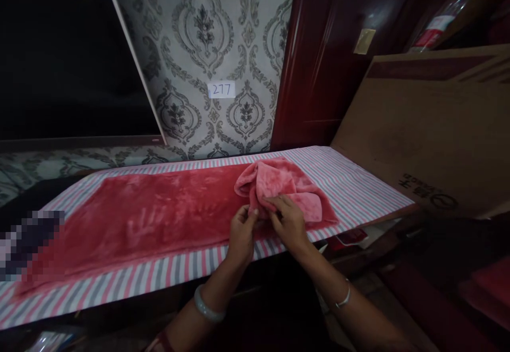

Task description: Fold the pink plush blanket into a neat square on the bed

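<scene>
Both hands, left hand (241, 232) and right hand (289, 220), are pinching a bunched pink fleece cloth (279, 185). It is lying right of centre on a spread red plush blanket (151, 214).

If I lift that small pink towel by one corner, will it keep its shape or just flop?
The small pink towel will probably flop: it already lies crumpled in soft folds where the left hand and right hand pinch it. It looks plush and light, and likely grips the red fleece blanket rather than sliding.
</scene>
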### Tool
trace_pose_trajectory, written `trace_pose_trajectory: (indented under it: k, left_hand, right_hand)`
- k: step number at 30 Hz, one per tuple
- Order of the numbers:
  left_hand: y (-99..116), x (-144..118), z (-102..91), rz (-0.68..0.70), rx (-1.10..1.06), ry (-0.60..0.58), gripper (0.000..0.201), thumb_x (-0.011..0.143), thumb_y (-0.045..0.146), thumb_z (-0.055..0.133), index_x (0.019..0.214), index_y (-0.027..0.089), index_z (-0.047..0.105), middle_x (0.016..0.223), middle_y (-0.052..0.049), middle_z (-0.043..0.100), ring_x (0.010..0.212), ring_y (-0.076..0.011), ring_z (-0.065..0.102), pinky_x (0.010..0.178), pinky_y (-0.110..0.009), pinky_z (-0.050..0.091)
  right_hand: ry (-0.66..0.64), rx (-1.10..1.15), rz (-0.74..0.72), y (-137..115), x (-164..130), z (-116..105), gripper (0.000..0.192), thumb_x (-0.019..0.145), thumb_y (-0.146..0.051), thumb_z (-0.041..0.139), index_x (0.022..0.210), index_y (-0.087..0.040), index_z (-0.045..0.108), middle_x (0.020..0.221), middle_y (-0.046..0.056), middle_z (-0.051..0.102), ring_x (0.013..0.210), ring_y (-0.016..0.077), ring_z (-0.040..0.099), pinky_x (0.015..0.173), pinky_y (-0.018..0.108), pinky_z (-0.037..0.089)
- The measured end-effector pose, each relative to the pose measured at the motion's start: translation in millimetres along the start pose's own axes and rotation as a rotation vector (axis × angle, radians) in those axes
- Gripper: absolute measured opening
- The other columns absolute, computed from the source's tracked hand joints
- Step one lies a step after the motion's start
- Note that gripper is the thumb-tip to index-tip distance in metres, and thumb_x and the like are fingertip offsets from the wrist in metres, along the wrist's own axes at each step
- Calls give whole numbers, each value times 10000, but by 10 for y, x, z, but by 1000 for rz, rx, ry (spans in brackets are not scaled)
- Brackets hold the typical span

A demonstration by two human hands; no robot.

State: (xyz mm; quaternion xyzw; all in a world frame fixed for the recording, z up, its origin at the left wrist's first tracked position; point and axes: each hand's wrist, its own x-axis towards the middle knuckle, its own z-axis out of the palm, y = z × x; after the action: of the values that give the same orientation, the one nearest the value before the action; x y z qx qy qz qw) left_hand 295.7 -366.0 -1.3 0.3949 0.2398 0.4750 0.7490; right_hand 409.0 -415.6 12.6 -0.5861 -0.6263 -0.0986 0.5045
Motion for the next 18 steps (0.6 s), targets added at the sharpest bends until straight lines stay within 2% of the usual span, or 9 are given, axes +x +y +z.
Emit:
trace_pose_trajectory:
  k: [3, 7, 9, 10, 12, 14, 16, 18]
  left_hand:
    - [17, -14, 70, -27, -37, -13, 372, 624, 413, 863, 812, 161, 663, 793, 2, 672, 725, -128, 639, 744, -270, 517]
    - [38, -51, 127, 6, -48, -32, 335, 667, 412, 828, 841, 170, 675, 779, 1, 683, 694, -121, 639, 704, -250, 511]
    - [47, -64, 121, 24, -16, -59, 323, 696, 426, 793, 873, 177, 688, 802, -12, 700, 719, -145, 658, 714, -274, 523]
    - [54, -60, 109, 34, 26, -83, 314, 715, 434, 770, 886, 181, 696, 825, -23, 710, 749, -164, 671, 736, -295, 531]
    - [78, -4, 69, 86, 196, -155, 278, 767, 437, 709, 884, 185, 711, 843, -40, 719, 804, -195, 682, 789, -335, 537]
    - [122, 140, 15, 229, 452, -197, 223, 809, 398, 644, 851, 191, 714, 846, -51, 712, 844, -213, 673, 835, -363, 528]
    - [184, 380, -37, 414, 729, -151, 156, 789, 311, 636, 878, 202, 704, 933, -65, 700, 947, -237, 647, 915, -400, 501]
    - [251, 683, -77, 483, 942, -27, 274, 709, 200, 674, 982, 213, 683, 1127, -85, 657, 1146, -271, 570, 1028, -440, 436]
  right_hand:
    - [52, -55, -41, -22, -24, -49, 367, 845, -78, 503, 1118, -220, 703, 995, 88, 665, 967, 247, 604, 847, 396, 534]
    - [-34, -44, -65, -22, -90, -58, 493, 850, -135, 557, 1336, -209, 580, 1256, 118, 631, 1174, 279, 556, 997, 474, 490]
    - [-49, -10, -42, 41, -134, -30, 561, 847, -158, 572, 1403, -204, 512, 1263, 120, 639, 1174, 279, 575, 993, 478, 500]
    - [-26, 4, -24, 89, -150, -14, 538, 853, -168, 569, 1388, -204, 524, 1239, 118, 655, 1152, 278, 595, 977, 475, 511]
    - [57, 42, 21, 202, -152, 2, 403, 883, -194, 544, 1280, -209, 609, 1151, 104, 701, 1073, 270, 647, 926, 451, 537]
    - [127, 94, 85, 305, -111, -25, 283, 914, -233, 527, 1152, -212, 677, 1053, 81, 739, 965, 252, 691, 851, 403, 562]
    - [174, 139, 147, 370, -45, -97, 240, 921, -288, 547, 1083, -208, 707, 980, 60, 758, 868, 233, 708, 775, 353, 571]
    - [228, 167, 184, 394, 17, -192, 244, 921, -340, 569, 1058, -205, 719, 935, 45, 763, 821, 220, 707, 742, 325, 567]
